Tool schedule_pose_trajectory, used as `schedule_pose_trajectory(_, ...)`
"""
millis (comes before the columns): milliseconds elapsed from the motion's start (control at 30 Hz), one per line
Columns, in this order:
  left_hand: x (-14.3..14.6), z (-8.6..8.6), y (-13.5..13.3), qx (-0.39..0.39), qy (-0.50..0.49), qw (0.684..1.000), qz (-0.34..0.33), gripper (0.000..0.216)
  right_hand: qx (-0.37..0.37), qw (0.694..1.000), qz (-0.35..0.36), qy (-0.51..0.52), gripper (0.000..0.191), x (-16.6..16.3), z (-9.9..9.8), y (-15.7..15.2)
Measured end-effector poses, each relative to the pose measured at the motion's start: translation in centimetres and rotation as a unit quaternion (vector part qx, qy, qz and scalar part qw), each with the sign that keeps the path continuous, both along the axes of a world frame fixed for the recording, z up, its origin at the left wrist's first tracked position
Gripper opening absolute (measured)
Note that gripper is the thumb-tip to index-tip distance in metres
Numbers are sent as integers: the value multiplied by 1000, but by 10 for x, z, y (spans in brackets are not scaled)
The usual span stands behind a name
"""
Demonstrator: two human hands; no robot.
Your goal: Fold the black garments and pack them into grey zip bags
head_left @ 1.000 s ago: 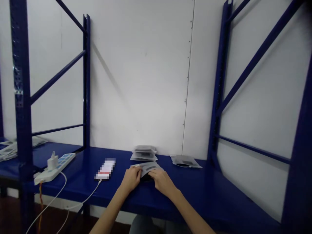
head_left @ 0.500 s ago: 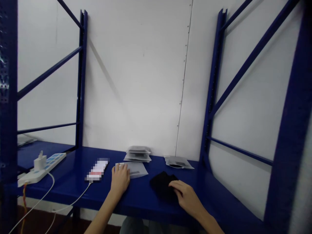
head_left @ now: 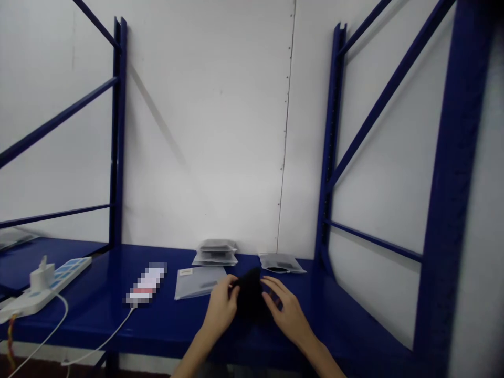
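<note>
A black piece of cloth point(head_left: 249, 299) is held between both hands just above the blue shelf point(head_left: 165, 320). My left hand point(head_left: 221, 310) grips its left edge with curled fingers. My right hand point(head_left: 284, 310) holds its right side, fingers partly spread over the fabric. A flat grey plastic pouch point(head_left: 199, 281) lies on the shelf just left of my left hand, apart from it.
A stack of grey pouches point(head_left: 214, 252) and a single pouch point(head_left: 280, 263) lie by the wall. A phone point(head_left: 145, 283) on a white cable lies at the left, beside a power strip point(head_left: 43, 283) with a charger. Blue rack uprights point(head_left: 328, 157) stand right.
My left hand let go of the grey pouch and moved right to the black cloth. My right hand lifted the cloth toward the middle. The camera turned a little to the right.
</note>
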State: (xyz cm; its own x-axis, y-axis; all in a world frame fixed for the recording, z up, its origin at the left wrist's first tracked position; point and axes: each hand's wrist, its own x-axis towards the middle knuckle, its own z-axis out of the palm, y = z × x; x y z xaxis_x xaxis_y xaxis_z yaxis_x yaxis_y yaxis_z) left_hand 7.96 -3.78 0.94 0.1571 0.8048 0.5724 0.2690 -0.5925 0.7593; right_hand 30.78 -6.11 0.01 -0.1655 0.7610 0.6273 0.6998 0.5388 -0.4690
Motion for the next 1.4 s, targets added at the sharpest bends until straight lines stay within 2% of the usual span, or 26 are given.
schedule_pose_trajectory(67, -18, -5, 8, -48, -103, 994, 7, 35, -7, 999, 2, -35, 35, -2, 2, -4)
schedule_pose_trajectory(133, -45, -12, 10, -63, -149, 986, 39, 38, -21, 997, 11, -71, 28, -5, 2, -6)
schedule_pose_trajectory(200, -75, -21, 4, -64, -108, 986, 110, 37, -35, 996, 18, -83, 24, -6, 1, -7)
schedule_pose_trajectory(267, -95, -26, -9, -12, -15, 985, 170, 47, -37, 996, 17, -79, 23, -7, 0, -7)
schedule_pose_trajectory(333, -100, -25, -22, 64, 81, 981, 163, 55, -36, 996, 16, -78, 21, -7, -1, -6)
schedule_pose_trajectory(400, -92, -18, -30, 102, 164, 972, 131, 60, -35, 996, 16, -82, 20, -6, 0, -6)
schedule_pose_trajectory(433, -85, -14, -29, 102, 196, 968, 118, 58, -32, 996, 15, -85, 19, -6, 0, -6)
schedule_pose_trajectory(500, -77, -5, -20, 82, 236, 963, 104, 39, -23, 996, 12, -91, 16, -5, 0, -5)
schedule_pose_trajectory(567, -79, 0, -4, 67, 224, 965, 115, 25, -13, 996, -1, -93, 13, -3, -1, -3)
schedule_pose_trajectory(633, -92, -1, 10, 72, 168, 970, 158, 30, -5, 996, -22, -91, 11, 0, -3, 1)
schedule_pose_trajectory(700, -111, -9, 18, 83, 117, 967, 212, 36, 7, 996, -46, -80, 10, 3, -4, 5)
schedule_pose_trajectory(800, -136, -28, 14, 102, 130, 952, 256, 55, 28, 996, -63, -53, 15, 7, -5, 5)
schedule_pose_trajectory(933, -141, -38, -4, 156, 221, 941, 202, 61, 38, 998, -9, -50, 18, 12, -3, -10)
schedule_pose_trajectory(1100, -128, -19, -10, 101, 278, 944, 149, 68, 33, 997, 43, -59, 29, 19, -7, -36)
schedule_pose_trajectory(1200, -123, -5, -3, 55, 265, 955, 121, 75, 37, 997, 34, -63, 32, 20, -12, -40)
schedule_pose_trajectory(1267, -122, 0, 1, 30, 271, 954, 126, 68, 42, 997, 11, -63, 34, 21, -15, -38)
schedule_pose_trajectory(1333, -123, 0, 1, 37, 280, 950, 136, 59, 48, 997, -19, -63, 35, 21, -17, -35)
schedule_pose_trajectory(1400, -129, -4, -7, 70, 280, 951, 109, 49, 41, 996, -33, -72, 35, 24, -17, -37)
